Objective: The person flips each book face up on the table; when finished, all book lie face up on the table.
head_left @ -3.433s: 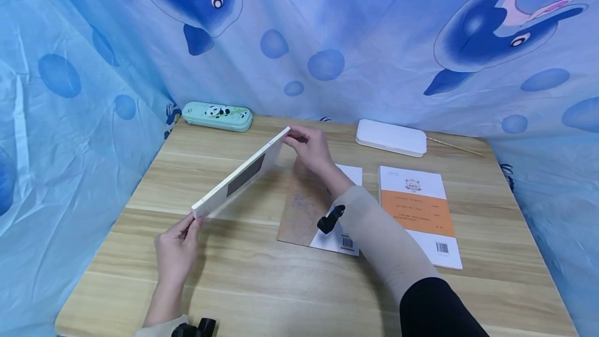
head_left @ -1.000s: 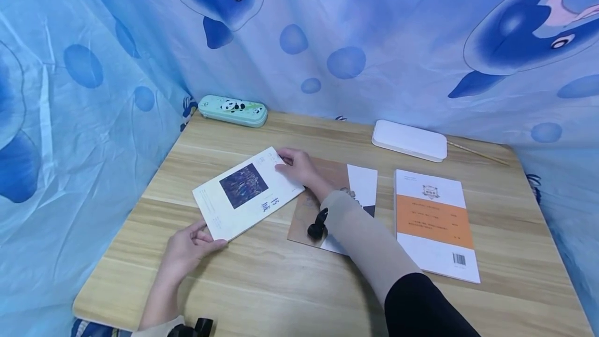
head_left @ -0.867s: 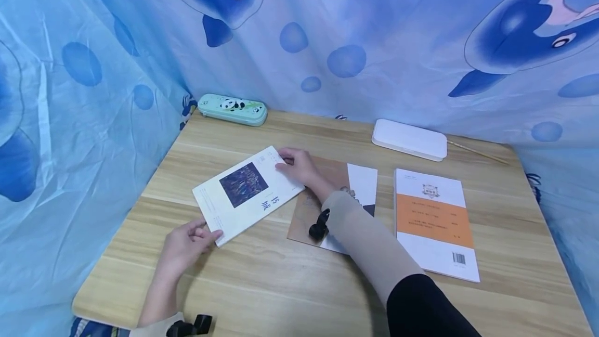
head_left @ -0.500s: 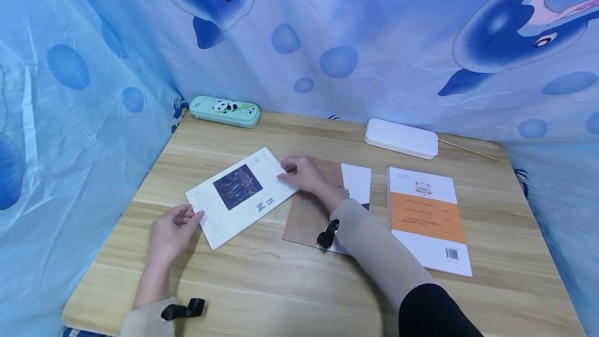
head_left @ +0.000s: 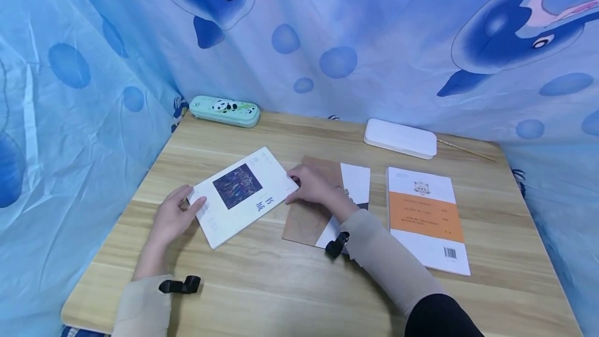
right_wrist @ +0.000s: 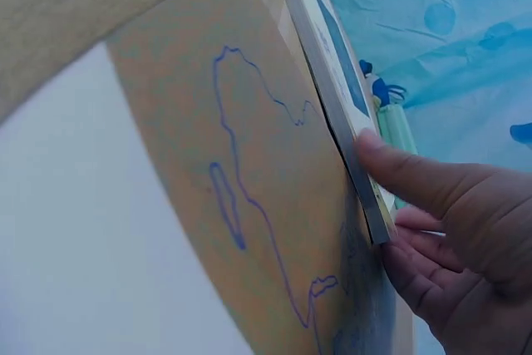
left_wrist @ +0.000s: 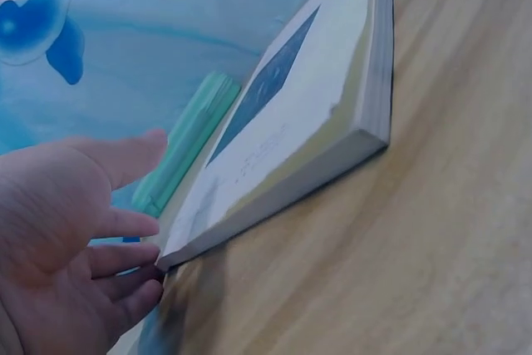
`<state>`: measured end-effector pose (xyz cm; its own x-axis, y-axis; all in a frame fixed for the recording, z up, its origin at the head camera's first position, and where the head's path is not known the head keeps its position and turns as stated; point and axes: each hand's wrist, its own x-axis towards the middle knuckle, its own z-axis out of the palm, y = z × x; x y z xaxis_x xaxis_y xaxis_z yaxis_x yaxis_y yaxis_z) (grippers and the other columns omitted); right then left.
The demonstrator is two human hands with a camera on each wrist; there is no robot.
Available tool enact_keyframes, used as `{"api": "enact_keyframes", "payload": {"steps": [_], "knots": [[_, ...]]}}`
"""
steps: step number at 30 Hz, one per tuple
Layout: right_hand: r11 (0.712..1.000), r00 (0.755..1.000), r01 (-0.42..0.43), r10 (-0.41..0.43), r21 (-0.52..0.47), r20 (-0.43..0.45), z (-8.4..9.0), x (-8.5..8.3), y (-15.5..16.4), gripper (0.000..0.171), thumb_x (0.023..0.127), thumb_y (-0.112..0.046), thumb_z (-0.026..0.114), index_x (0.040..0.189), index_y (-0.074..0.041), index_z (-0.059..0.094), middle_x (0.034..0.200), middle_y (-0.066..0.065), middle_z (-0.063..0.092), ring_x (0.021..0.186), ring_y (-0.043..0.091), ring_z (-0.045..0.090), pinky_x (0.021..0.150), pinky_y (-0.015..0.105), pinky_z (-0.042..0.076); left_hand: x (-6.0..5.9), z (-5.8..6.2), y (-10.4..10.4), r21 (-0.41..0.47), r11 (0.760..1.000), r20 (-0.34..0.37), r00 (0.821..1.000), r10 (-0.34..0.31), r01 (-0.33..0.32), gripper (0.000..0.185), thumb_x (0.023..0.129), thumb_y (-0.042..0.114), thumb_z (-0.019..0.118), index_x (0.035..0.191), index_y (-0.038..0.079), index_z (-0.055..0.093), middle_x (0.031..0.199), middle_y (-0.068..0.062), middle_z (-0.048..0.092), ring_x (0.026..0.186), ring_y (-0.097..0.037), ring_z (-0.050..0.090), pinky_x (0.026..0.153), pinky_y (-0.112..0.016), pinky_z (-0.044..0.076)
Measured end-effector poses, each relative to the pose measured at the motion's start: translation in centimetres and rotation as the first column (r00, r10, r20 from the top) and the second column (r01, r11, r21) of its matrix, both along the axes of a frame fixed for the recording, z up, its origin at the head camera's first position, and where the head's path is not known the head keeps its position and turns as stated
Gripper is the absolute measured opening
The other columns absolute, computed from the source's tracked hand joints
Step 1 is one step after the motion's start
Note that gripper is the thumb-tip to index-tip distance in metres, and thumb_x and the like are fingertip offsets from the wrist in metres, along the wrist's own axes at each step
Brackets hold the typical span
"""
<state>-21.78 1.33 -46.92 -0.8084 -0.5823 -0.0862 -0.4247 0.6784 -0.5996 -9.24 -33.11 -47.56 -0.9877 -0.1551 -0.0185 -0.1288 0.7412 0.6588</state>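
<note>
A white paperback book with a dark square picture (head_left: 241, 199) is pinched at its right corner by the right hand (head_left: 314, 186) on a wood-grain worktop (head_left: 281, 285).
At its left corner, the left hand (head_left: 172, 216) is spread loosely, thumb apart; a brown-and-white paper booklet (head_left: 304, 220) is seen beside the right corner.

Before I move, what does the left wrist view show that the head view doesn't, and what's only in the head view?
Only the left wrist: the palm of the left hand face-on, and a yellowish strip along the edge of the white book.

Only the head: the right hand in full, the brown-and-white book, the orange-banded book, the white case and the thin stick.

Both: the left hand, the white book, the green pencil case, the wooden table and the blue curtain.
</note>
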Motion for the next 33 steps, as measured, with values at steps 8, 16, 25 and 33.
{"api": "enact_keyframes", "payload": {"steps": [8, 16, 25, 33], "knots": [[0.999, 0.999, 0.015, -0.013, 0.043, -0.044, 0.1, 0.0, -0.1, 0.057, 0.074, -0.030, 0.092, 0.123, -0.012, 0.071, 0.107, 0.000, 0.067, 0.094, 0.014, 0.060, 0.082, 0.026, 0.052, 0.2, -0.2, 0.0, 0.022, 0.999, 0.022, 0.999, -0.031, 0.031, 0.072, 0.102, 0.041, 0.059, 0.145, -0.014, 0.042, 0.155, -0.032, 0.035, 0.115, -0.045, 0.055, 0.097, -0.057, 0.046], [0.997, 0.995, 0.072, -0.073, -0.020, -0.063, -0.2, -1.1, -0.6, 0.025, 0.079, -0.023, 0.089, 0.095, -0.013, 0.072, 0.081, -0.002, 0.063, 0.075, 0.014, 0.055, 0.064, 0.024, 0.047, 1.8, -0.4, 0.0, 0.001, 1.000, -0.063, 0.998, -0.017, 0.017, 0.060, 0.100, 0.030, 0.066, 0.136, -0.016, 0.051, 0.136, -0.033, 0.053, 0.104, -0.041, 0.060, 0.089, -0.051, 0.050], [0.993, 0.993, 0.110, -0.112, -0.050, -0.044, -0.2, -2.8, -1.2, 0.016, 0.083, -0.012, 0.085, 0.091, -0.011, 0.070, 0.081, 0.000, 0.064, 0.075, 0.017, 0.057, 0.064, 0.024, 0.048, 3.3, -0.4, 1.0, 0.046, 0.998, -0.011, 0.999, -0.032, 0.032, 0.078, 0.084, 0.030, 0.085, 0.137, -0.016, 0.050, 0.137, -0.033, 0.048, 0.122, -0.050, 0.049, 0.102, -0.063, 0.044], [0.987, 0.991, 0.124, -0.128, -0.105, -0.033, -0.4, -3.8, -1.6, 0.016, 0.085, -0.002, 0.080, 0.098, -0.007, 0.073, 0.091, 0.005, 0.066, 0.085, 0.019, 0.061, 0.076, 0.027, 0.053, 4.0, -0.6, 1.9, 0.030, 0.999, -0.010, 0.999, -0.036, 0.036, 0.077, 0.074, 0.018, 0.092, 0.133, -0.014, 0.055, 0.126, -0.026, 0.057, 0.109, -0.037, 0.059, 0.090, -0.040, 0.053]]}}
